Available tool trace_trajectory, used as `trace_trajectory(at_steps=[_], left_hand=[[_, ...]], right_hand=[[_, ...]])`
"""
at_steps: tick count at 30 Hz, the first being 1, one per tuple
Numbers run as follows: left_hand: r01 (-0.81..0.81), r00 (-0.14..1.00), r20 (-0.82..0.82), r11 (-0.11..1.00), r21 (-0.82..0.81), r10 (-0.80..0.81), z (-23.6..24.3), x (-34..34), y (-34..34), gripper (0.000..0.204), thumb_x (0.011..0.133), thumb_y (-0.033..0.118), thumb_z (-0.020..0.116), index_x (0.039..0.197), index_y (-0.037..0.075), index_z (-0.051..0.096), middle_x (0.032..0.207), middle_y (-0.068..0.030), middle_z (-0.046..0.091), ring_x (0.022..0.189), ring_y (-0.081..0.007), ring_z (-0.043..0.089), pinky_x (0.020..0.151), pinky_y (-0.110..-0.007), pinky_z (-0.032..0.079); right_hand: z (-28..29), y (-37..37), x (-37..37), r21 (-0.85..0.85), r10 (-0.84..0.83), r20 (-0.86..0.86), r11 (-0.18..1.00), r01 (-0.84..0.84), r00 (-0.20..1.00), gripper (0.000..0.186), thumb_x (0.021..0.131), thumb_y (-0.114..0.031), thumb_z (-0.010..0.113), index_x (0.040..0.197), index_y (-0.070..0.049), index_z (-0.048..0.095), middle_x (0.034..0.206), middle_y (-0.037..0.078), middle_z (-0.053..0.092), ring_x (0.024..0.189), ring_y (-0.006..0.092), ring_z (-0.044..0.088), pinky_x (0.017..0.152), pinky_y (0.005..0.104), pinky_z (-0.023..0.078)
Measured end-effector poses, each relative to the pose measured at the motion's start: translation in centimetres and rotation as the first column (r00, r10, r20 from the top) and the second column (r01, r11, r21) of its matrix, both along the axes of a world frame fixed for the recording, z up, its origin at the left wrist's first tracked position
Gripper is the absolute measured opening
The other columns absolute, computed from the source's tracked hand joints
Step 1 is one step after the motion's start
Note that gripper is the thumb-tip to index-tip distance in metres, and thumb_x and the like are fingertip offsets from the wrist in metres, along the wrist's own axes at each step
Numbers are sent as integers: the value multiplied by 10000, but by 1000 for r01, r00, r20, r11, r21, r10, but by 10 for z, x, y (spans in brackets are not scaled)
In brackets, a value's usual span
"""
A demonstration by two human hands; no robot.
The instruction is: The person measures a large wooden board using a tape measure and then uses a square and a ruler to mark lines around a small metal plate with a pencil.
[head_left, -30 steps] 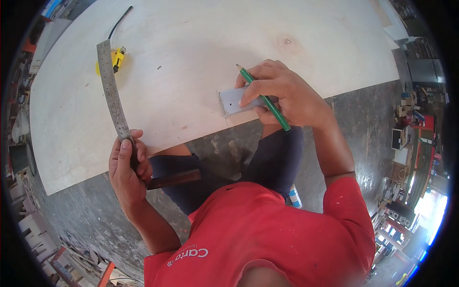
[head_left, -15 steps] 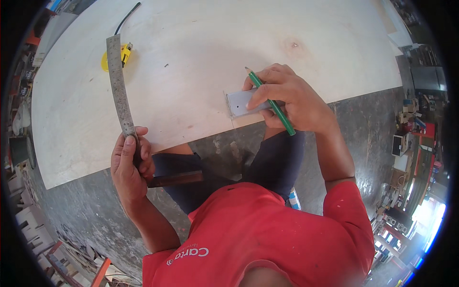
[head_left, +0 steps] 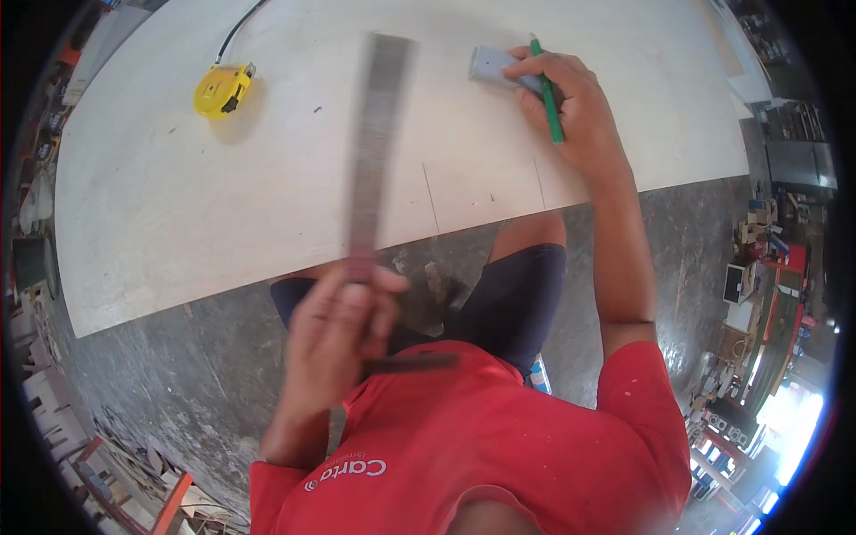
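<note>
My left hand point(head_left: 334, 334) is closed round the stock of a try square point(head_left: 381, 143). Its metal blade, smeared by motion, points away from me over the pale wooden board point(head_left: 285, 187). Farther right, my right hand point(head_left: 575, 102) keeps a green pencil point(head_left: 550, 107) between its fingers, tip pointing away. The same hand grips a small grey rectangular block point(head_left: 489, 62) with a dark dot on its face; whether the block touches the board I cannot tell. Two thin pencil lines point(head_left: 431, 196) run in from the board's near edge, between the square and my right forearm.
A yellow tape measure point(head_left: 218, 93) lies on the board's left, beside a black strap or cord point(head_left: 236, 34). The board's near edge crosses in front of my legs, above a grey concrete floor point(head_left: 196, 383). Cluttered shelves and goods point(head_left: 758, 330) line the right side.
My left hand has swung the try square rightward, off the tape measure. My right hand has carried the pencil and grey block away from me and to the right, exposing the pencil lines.
</note>
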State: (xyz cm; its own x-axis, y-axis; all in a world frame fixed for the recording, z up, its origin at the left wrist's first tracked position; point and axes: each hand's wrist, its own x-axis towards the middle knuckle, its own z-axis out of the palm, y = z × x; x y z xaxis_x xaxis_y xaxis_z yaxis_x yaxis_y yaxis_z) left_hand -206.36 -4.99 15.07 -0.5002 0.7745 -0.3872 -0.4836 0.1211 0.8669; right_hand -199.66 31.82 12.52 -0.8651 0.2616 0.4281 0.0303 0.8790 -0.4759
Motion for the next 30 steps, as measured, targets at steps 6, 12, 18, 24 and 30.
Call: trace_trajectory(at_steps=[6, 12, 18, 24, 30], left_hand=[[-28, 887, 462, 997, 67, -6, -32, 61, 50, 352, 1178, 322, 439, 1323, 47, 603, 851, 15, 517, 638, -52, 412, 537, -214, 370], [-130, 844, 530, 990, 59, 79, -19, 54, 78, 347, 1186, 318, 421, 1378, 72, 574, 885, 19, 501, 652, -61, 377, 552, -219, 367], [-130, 790, 607, 991, 27, 88, -19, 55, 82, 340, 1183, 319, 435, 1384, 80, 571, 875, 21, 481, 669, -62, 360, 584, -230, 382], [-172, 801, 587, 984, 39, 117, -22, 61, 84, 329, 1185, 316, 432, 1355, 72, 573, 866, 22, 463, 664, -60, 349, 576, -242, 383], [-194, 819, 556, 980, 36, 142, -20, 65, 87, 319, 1188, 315, 423, 1333, 67, 563, 863, 23, 459, 660, -58, 343, 563, -247, 373]], right_hand=[[-2, -3, 3, 200, -87, -113, 974, 108, 990, 265, 893, -132, 792, 1154, -145, 743, 1268, 54, 774, 1179, 312, 683, 1094, 447, 412], [1, -4, 5, 211, -99, -130, 969, 125, 987, 238, 902, -161, 802, 1131, -135, 744, 1246, 71, 781, 1169, 297, 687, 1083, 449, 422], [1, -2, 5, 175, -84, -141, 979, 109, 986, 207, 918, -177, 803, 1107, -111, 751, 1216, 75, 787, 1138, 303, 690, 1041, 449, 469], [2, 3, 5, 232, -37, -163, 970, 75, 986, 222, 942, -189, 790, 1137, -92, 750, 1201, 83, 787, 1072, 296, 714, 959, 440, 530], [10, -11, 6, 175, -89, -102, 979, 106, 991, 231, 988, -219, 783, 1177, -90, 750, 1279, 75, 770, 1202, 277, 686, 1073, 396, 496]])
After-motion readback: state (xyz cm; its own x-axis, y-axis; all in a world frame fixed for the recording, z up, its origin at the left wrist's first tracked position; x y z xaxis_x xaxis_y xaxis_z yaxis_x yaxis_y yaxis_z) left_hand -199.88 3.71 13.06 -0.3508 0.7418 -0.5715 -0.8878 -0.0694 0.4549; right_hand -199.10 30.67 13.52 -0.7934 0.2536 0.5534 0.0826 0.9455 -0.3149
